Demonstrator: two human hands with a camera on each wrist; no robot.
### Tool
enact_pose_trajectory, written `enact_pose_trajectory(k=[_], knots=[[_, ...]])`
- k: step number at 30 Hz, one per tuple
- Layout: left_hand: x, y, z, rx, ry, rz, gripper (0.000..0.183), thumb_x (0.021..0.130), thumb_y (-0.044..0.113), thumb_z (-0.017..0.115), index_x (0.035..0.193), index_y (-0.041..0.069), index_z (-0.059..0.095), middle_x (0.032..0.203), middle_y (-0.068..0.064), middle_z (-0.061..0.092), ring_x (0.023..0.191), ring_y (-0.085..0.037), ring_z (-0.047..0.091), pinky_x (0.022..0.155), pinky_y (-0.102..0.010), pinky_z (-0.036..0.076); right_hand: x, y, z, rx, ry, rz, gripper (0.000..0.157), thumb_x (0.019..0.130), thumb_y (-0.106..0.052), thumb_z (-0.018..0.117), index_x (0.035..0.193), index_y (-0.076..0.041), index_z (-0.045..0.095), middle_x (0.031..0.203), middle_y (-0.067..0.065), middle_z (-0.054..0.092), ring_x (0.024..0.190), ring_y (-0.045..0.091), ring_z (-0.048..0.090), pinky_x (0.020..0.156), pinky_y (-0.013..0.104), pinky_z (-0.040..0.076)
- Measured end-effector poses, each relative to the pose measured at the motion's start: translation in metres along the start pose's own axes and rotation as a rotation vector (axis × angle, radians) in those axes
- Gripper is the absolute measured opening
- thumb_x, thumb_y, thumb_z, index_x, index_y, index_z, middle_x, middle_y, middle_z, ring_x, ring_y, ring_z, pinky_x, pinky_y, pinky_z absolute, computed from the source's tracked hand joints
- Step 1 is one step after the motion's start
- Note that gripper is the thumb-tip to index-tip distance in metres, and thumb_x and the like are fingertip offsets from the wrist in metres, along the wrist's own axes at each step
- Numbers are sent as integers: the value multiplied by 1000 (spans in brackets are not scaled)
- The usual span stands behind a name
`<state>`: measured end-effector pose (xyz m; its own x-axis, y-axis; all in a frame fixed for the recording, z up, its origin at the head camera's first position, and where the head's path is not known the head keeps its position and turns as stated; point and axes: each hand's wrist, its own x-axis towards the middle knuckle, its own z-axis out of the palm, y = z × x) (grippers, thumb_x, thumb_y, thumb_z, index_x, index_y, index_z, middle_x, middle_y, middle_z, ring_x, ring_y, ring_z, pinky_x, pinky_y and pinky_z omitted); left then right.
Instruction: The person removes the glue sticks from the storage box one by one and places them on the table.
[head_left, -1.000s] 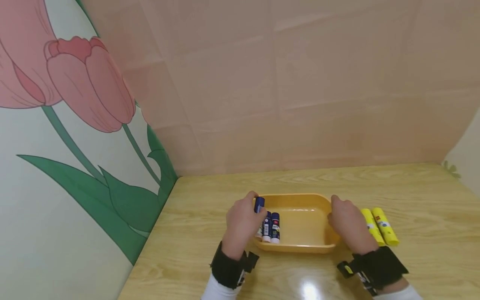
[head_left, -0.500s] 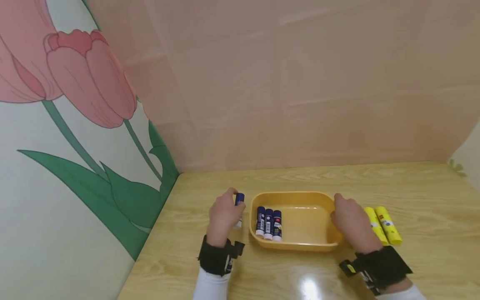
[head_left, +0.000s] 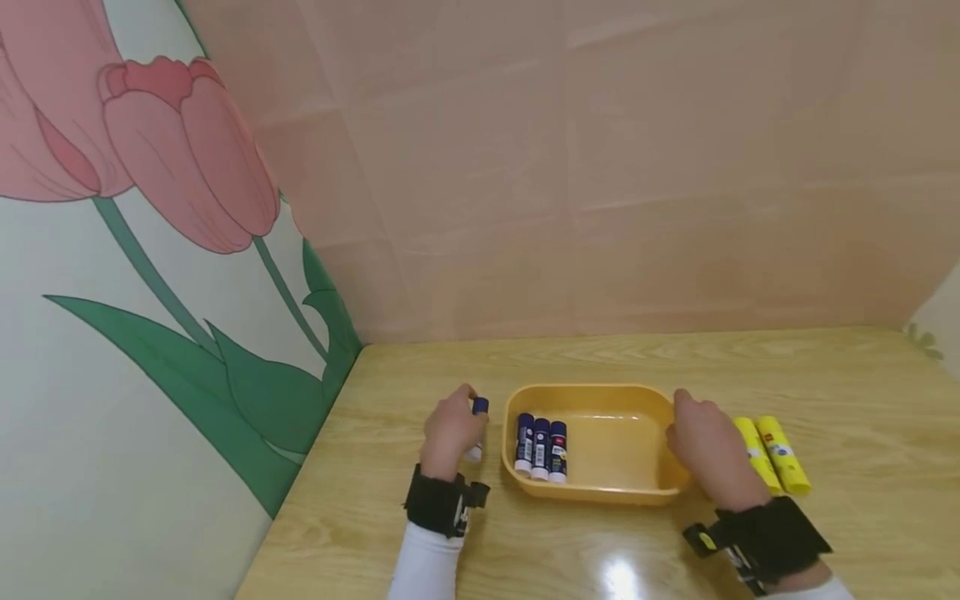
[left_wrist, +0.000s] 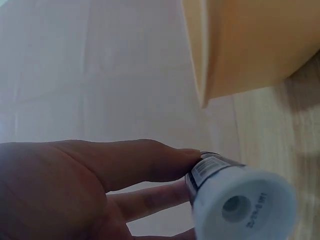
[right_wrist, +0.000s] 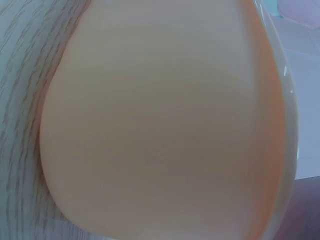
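My left hand (head_left: 452,429) pinches a glue stick (head_left: 480,407) with a dark blue cap, just left of the yellow-orange plastic tray (head_left: 600,493). In the left wrist view, the white bottom of this glue stick (left_wrist: 245,207) points toward the camera, with thumb and fingers at its label. Three similar glue sticks (head_left: 541,450) lie side by side inside the tray's left end. My right hand (head_left: 708,450) grips the tray's right rim. The right wrist view is mostly filled by the tray's outer wall (right_wrist: 150,115), with a bit of hand at the lower right corner.
Two bright yellow tubes (head_left: 783,454) with labels lie right of the tray, partly behind my right hand. Everything stands on a wood-grain table (head_left: 360,500). A pinkish covering (head_left: 600,167) rises behind the table, and a tulip-painted wall (head_left: 180,158) borders the left.
My left hand has carried one glue stick out of the tray to the left and lowered it slightly beside the tray. My right hand has stayed on the rim.
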<state>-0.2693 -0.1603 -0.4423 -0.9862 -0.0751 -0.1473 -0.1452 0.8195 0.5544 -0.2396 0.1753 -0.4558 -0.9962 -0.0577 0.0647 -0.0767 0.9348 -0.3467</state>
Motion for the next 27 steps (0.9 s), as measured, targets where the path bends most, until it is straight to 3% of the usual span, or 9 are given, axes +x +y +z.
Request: enact_pose_trajectory(k=[5, 16, 27], knots=[[5, -4, 6, -26, -20, -33, 35, 94, 23, 65, 126, 10, 58, 108, -14, 67, 82, -25, 59, 71, -40, 49, 0, 1, 0, -3, -8, 11, 24, 86, 1, 54, 104, 14, 47, 72, 20, 53, 61, 29, 51, 50, 39, 44], [9, -10, 14, -13, -15, -29, 31, 92, 22, 65, 119, 6, 59, 104, -15, 68, 82, -27, 61, 74, -43, 51, 1, -1, -3, -2, -39, 29, 27, 87, 1, 56, 108, 15, 46, 75, 20, 53, 62, 29, 52, 51, 38, 44], [17, -17, 23, 27, -20, -37, 24, 91, 23, 67, 109, 8, 59, 93, -11, 66, 76, -23, 60, 72, -41, 50, 3, 0, -4, 3, -66, 41, 27, 88, 1, 55, 109, 15, 46, 76, 20, 53, 63, 28, 51, 52, 37, 44]])
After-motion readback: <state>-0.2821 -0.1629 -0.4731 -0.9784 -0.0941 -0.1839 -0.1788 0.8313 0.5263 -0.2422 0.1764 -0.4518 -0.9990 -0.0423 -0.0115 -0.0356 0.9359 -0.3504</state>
